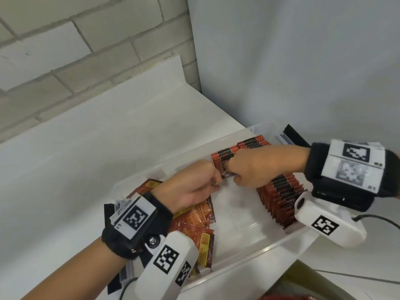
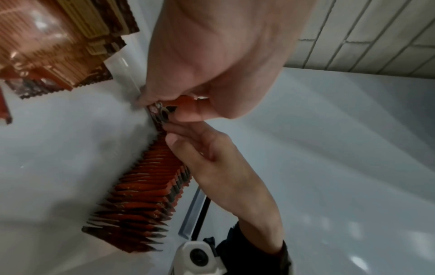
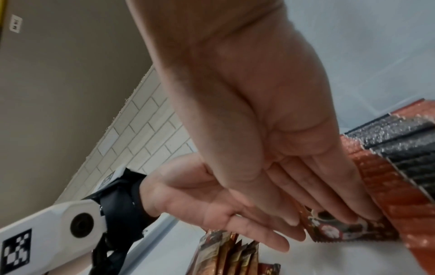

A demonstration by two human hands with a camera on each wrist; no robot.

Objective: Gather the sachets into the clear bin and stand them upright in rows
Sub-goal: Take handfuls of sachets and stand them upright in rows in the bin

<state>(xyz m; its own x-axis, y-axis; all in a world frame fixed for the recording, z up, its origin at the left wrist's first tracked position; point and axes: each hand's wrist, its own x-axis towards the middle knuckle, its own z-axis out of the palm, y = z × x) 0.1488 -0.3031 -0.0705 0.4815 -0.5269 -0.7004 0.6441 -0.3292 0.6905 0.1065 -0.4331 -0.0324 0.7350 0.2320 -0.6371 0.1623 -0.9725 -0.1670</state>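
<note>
One clear bin (image 1: 255, 252), two hands, sachets uncountable.
</note>
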